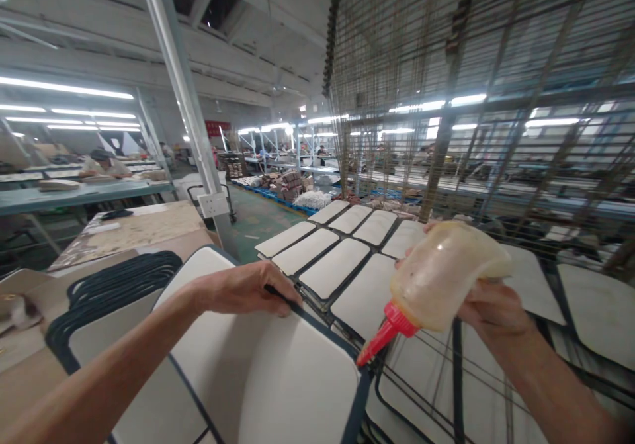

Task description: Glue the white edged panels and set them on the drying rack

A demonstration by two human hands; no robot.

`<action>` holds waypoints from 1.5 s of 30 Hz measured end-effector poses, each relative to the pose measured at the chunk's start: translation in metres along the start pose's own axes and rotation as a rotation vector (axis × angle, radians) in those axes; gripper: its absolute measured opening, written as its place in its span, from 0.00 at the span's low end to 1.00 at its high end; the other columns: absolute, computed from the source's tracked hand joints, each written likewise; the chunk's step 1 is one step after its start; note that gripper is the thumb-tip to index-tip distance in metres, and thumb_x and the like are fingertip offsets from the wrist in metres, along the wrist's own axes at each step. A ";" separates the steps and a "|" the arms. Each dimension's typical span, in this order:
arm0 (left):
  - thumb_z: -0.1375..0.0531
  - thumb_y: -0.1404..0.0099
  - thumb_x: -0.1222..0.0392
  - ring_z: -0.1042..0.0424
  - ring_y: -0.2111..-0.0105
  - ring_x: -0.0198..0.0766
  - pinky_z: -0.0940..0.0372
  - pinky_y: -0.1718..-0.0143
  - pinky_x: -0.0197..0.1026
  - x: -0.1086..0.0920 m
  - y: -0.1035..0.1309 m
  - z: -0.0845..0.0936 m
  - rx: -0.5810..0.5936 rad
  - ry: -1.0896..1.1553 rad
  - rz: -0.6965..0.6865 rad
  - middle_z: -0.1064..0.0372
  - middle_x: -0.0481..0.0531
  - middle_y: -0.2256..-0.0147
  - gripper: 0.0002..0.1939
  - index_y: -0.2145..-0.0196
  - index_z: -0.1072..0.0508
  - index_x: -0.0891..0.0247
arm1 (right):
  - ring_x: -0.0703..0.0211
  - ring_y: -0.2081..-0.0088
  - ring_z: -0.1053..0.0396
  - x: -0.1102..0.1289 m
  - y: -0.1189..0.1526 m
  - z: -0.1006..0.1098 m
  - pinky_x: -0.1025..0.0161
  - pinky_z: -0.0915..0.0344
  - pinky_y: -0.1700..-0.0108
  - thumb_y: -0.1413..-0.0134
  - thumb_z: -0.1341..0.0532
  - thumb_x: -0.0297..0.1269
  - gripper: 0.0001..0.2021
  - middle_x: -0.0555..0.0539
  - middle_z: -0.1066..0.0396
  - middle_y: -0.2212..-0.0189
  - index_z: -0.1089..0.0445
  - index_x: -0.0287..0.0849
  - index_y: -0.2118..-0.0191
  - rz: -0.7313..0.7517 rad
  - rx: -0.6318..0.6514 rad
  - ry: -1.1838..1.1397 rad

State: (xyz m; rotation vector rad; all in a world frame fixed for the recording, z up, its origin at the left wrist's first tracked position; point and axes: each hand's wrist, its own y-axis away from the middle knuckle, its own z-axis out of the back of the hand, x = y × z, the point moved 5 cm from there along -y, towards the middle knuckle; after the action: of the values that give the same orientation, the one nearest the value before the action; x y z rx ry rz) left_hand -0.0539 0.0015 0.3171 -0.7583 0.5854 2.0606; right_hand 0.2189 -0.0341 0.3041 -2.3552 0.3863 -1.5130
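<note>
My left hand (258,290) pinches the top edge of a white panel with a dark blue border (297,378), holding it tilted up. In my right hand (496,305) is a cloudy squeeze bottle (446,272), tipped downward. The bottle's red nozzle (381,338) meets the panel's dark border at its upper right corner. Another white panel of the same kind (198,265) lies behind and to the left. Whatever comes out of the nozzle is too small to make out.
Rows of similar white panels (337,262) lie on a wire rack ahead. More wire racks (397,87) rise at the upper right. A stack of dark-edged panels (124,285) stands at the left, near a metal post (183,93). A person (102,163) sits at a far table.
</note>
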 end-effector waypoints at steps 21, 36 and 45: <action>0.45 0.37 0.55 0.30 0.67 0.39 0.37 0.68 0.32 0.039 0.022 0.011 -0.175 -0.023 0.036 0.25 0.52 0.67 0.16 0.61 0.23 0.70 | 0.42 0.53 0.30 -0.018 0.010 0.002 0.47 0.37 0.49 0.74 0.28 0.39 0.28 0.45 0.24 0.62 0.29 0.49 0.57 0.095 -0.212 -0.016; 0.42 0.41 0.46 0.39 0.80 0.30 0.44 0.81 0.30 0.084 0.039 0.001 -0.174 0.346 0.164 0.32 0.49 0.77 0.21 0.67 0.24 0.70 | 0.41 0.55 0.29 -0.037 0.019 -0.018 0.44 0.36 0.49 0.72 0.30 0.35 0.28 0.45 0.24 0.62 0.29 0.51 0.57 -0.038 -0.155 -0.036; 0.41 0.41 0.48 0.39 0.80 0.29 0.44 0.79 0.30 0.103 0.047 -0.001 -0.186 0.458 0.199 0.33 0.48 0.78 0.18 0.73 0.27 0.69 | 0.37 0.54 0.30 -0.054 0.023 -0.021 0.42 0.36 0.51 0.76 0.29 0.39 0.30 0.43 0.25 0.59 0.30 0.51 0.56 -0.103 -0.175 -0.049</action>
State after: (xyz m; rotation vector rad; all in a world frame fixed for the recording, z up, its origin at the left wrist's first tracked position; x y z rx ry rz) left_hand -0.1406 0.0328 0.2510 -1.3480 0.7505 2.1510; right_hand 0.1764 -0.0364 0.2582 -2.5788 0.4061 -1.5188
